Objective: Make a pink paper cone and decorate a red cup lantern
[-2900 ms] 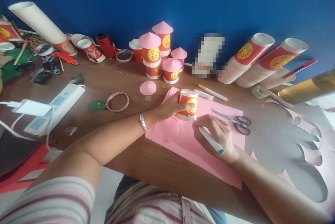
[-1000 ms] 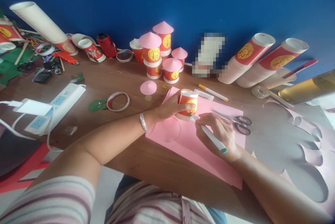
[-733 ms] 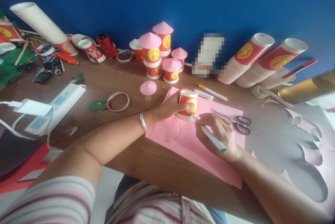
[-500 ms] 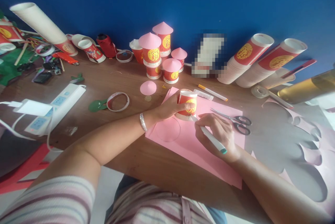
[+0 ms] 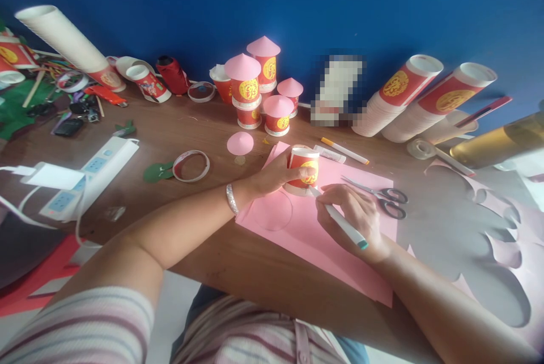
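My left hand (image 5: 278, 176) is wrapped round a short red paper cup (image 5: 302, 159) with a gold emblem, steadying it on a stack of pink paper (image 5: 310, 233). A white marker (image 5: 346, 227) with a green end is gripped in my right hand (image 5: 351, 216); its tip points at the cup's lower edge. Left of the cup, a thin circle outline (image 5: 274, 211) is drawn on the pink sheet. Scissors (image 5: 380, 195) with dark handles lie on the paper, just beyond my right hand. Whether the marker tip touches the paper I cannot tell.
Red cups with pink cone tops (image 5: 243, 77) stand at the back middle. Stacked paper cups (image 5: 399, 92) lean against the wall at right. On the left lie a power strip (image 5: 91, 177) and a cut cup ring (image 5: 191, 166). Pink paper scraps (image 5: 510, 256) cover the right side.
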Demonstrator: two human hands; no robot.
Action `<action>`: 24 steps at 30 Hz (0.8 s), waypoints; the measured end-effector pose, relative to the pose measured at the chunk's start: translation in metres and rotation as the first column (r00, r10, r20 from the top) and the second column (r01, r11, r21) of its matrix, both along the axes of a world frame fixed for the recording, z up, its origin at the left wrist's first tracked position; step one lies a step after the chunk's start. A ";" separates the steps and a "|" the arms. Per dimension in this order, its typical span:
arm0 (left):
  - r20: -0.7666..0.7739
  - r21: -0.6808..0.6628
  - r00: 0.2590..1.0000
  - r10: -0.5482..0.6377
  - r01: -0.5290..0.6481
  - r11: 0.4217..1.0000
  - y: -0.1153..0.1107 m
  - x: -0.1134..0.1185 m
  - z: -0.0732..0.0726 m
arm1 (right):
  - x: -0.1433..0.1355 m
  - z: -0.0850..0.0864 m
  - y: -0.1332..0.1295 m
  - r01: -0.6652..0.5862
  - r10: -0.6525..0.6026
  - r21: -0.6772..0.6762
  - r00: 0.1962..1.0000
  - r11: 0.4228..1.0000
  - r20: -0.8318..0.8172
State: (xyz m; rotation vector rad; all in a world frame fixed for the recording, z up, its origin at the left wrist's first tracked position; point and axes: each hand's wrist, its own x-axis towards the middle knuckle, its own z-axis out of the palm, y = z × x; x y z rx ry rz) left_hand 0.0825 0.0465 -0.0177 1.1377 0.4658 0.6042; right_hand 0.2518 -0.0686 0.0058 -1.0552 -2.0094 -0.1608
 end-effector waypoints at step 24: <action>0.036 0.004 0.999 -0.019 0.018 1.000 0.001 0.001 0.001 | 0.001 0.002 0.000 0.015 -0.015 -0.008 1.000 1.000 0.006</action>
